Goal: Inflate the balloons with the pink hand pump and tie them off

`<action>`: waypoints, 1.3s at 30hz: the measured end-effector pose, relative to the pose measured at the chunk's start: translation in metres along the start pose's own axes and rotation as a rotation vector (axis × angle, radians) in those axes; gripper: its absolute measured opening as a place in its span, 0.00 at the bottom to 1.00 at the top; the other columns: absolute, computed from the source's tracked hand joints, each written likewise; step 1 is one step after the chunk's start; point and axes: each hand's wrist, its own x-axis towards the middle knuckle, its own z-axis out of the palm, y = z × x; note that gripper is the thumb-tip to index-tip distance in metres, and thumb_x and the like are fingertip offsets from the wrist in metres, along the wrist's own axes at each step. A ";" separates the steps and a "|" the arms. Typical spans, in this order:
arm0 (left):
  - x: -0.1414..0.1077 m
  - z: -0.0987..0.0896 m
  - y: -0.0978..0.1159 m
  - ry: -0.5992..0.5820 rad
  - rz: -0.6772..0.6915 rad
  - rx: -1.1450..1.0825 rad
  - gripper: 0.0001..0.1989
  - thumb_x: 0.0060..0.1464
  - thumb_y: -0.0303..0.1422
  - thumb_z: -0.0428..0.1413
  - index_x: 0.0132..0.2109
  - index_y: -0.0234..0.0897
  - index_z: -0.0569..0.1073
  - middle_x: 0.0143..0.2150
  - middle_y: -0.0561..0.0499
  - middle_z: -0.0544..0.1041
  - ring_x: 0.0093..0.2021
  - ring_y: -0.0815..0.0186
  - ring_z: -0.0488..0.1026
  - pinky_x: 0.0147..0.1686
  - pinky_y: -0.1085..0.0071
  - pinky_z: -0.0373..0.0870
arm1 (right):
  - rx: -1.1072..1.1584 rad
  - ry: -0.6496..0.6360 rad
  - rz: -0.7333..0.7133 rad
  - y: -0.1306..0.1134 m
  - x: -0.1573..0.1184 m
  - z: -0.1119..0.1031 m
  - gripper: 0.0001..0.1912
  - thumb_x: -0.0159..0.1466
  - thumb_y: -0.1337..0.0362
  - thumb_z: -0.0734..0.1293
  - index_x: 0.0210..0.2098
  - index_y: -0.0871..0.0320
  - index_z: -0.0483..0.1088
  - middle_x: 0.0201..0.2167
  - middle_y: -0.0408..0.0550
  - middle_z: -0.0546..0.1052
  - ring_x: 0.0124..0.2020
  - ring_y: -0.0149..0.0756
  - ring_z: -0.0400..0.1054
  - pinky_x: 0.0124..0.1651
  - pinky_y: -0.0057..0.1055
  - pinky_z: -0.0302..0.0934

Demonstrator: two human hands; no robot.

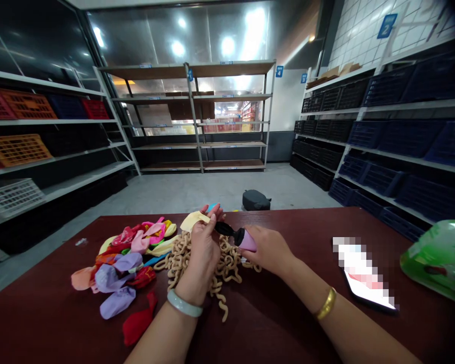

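Observation:
My left hand (pixel 205 245), a pale bangle at its wrist, holds a soft pale yellow cloth-like piece (pixel 193 221) between thumb and fingers. My right hand (pixel 267 247) is closed round a small lilac-bodied object (pixel 248 241) with a black collar and a flat black oval end (pixel 223 229); its exact kind is unclear. That black end reaches close to my left thumb. Beneath both hands lies a heap of beige, curly, chain-like strands (pixel 178 258), partly hidden by my left forearm. Limp, colourful cloth-like pieces (pixel 114 278) are piled to the left.
A phone (pixel 364 278) and a green plastic pouch (pixel 440 260) lie on the right of the dark red table (pixel 288 323). A dark grey bag-like object (pixel 256 200) is on the floor beyond. Shelves (pixel 231 146) line the room, with crates (pixel 394 141) along the sides.

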 end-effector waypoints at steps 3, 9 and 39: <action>0.001 -0.001 0.002 -0.012 -0.009 -0.040 0.21 0.51 0.22 0.60 0.51 0.39 0.67 0.50 0.43 0.77 0.47 0.63 0.76 0.53 0.64 0.67 | 0.000 0.001 -0.001 0.000 0.000 -0.001 0.25 0.59 0.51 0.66 0.52 0.56 0.64 0.44 0.52 0.75 0.43 0.45 0.71 0.42 0.37 0.61; 0.003 -0.002 0.007 0.015 0.005 -0.080 0.15 0.57 0.28 0.56 0.52 0.37 0.67 0.49 0.40 0.77 0.47 0.61 0.76 0.53 0.62 0.67 | 0.003 -0.002 -0.003 0.002 0.000 0.000 0.26 0.59 0.50 0.66 0.52 0.55 0.64 0.45 0.52 0.75 0.43 0.45 0.70 0.43 0.37 0.62; 0.002 0.000 0.011 0.023 0.054 -0.044 0.13 0.56 0.32 0.58 0.48 0.36 0.69 0.44 0.42 0.78 0.43 0.61 0.78 0.51 0.60 0.69 | 0.042 -0.005 0.014 0.000 0.000 -0.004 0.25 0.57 0.51 0.67 0.51 0.53 0.65 0.44 0.49 0.76 0.42 0.44 0.71 0.40 0.35 0.61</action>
